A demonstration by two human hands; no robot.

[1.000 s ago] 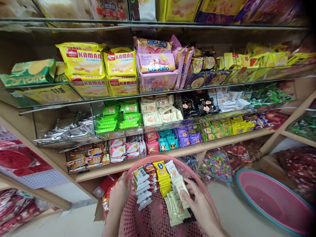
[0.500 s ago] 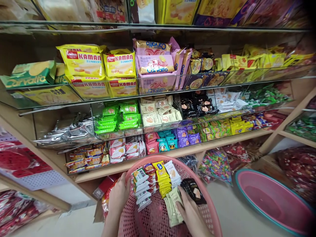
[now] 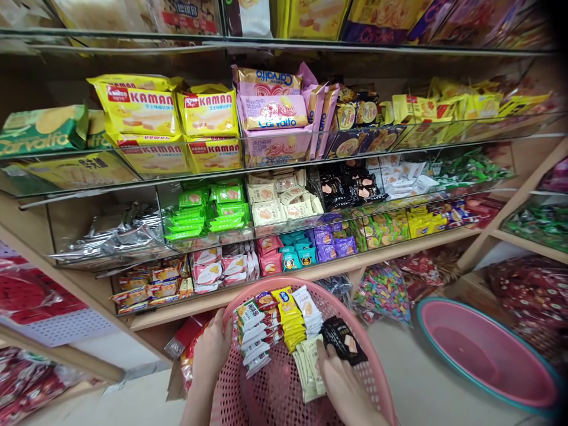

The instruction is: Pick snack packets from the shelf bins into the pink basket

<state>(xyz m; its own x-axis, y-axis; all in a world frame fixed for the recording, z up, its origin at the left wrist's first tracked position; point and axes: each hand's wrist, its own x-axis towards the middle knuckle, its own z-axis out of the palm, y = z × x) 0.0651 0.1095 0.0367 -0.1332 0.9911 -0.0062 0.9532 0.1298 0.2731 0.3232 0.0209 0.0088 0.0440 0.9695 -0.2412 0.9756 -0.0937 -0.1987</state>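
Note:
A pink mesh basket [image 3: 377,378] sits low in front of me. My left hand [image 3: 212,350] grips its left rim. Inside lie rows of small snack packets: white-green ones [image 3: 251,334], yellow ones [image 3: 288,316], white ones [image 3: 307,307], pale green ones [image 3: 308,367] and black ones [image 3: 344,343]. My right hand [image 3: 339,381] rests on the packets, fingers curled between the pale green and black stacks; what they pinch is not clear.
Glass-fronted shelves hold yellow KAMAN bags [image 3: 142,109], pink Carvalto bags [image 3: 273,106], green packets [image 3: 208,207], beige packets [image 3: 279,198] and black packets [image 3: 350,186]. A pink basin [image 3: 488,355] stands on the floor at right. Red bags fill the low left corner.
My right hand slid back toward me off the pale green packets, uncovering a stack of black packets at their right. The left hand stayed on the rim.

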